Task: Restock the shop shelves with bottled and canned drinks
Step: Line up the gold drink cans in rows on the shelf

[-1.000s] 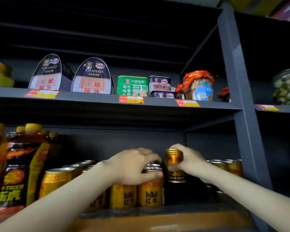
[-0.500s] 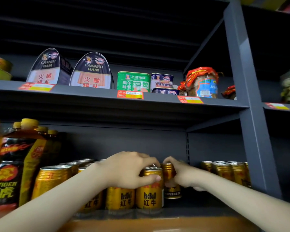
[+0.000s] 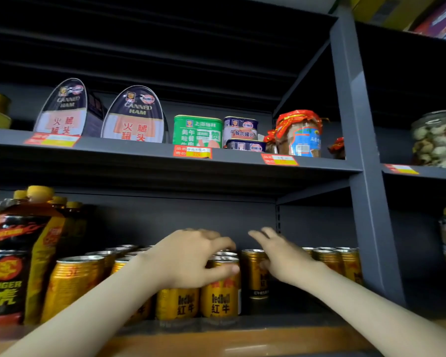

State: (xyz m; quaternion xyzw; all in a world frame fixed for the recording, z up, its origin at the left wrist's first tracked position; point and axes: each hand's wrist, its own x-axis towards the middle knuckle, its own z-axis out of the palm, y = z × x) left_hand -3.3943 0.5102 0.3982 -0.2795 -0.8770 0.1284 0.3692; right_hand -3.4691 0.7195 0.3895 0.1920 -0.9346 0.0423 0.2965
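Short gold can (image 3: 255,273) standing upright on the lower shelf (image 3: 281,323), set back behind the front row and just right of it; ribbed gold body, silver rim on top, a dark panel with small print low on its side, lettering too blurred to read

Right hand (image 3: 285,256) just beside that can on its right, palm turned toward it, fingers (image 3: 262,234) spread and stretched up and leftward above the can top, gripping nothing; thumb close against the can's side, contact hard to judge

Left hand (image 3: 191,258) draped over the front can (image 3: 220,292) in the near row, fingers curled over its silver lid and thumb pressed on its upper front, clasping it; same gold colour, red band, black "RedBull" and Chinese characters on the face

More gold cans (image 3: 177,304) lined up left of it, others behind, and a further group (image 3: 332,261) at the right end of the shelf beside the grey upright (image 3: 363,176)

Tall Tiger bottles (image 3: 16,256) with yellow caps at far left of the same shelf, black and orange labels

Upper shelf (image 3: 165,155) carrying canned ham tins (image 3: 134,117), a green tin (image 3: 197,131), blue tins (image 3: 240,127) and a jar (image 3: 300,135) with red wrapping on its lid, price tags (image 3: 192,152) along the edge
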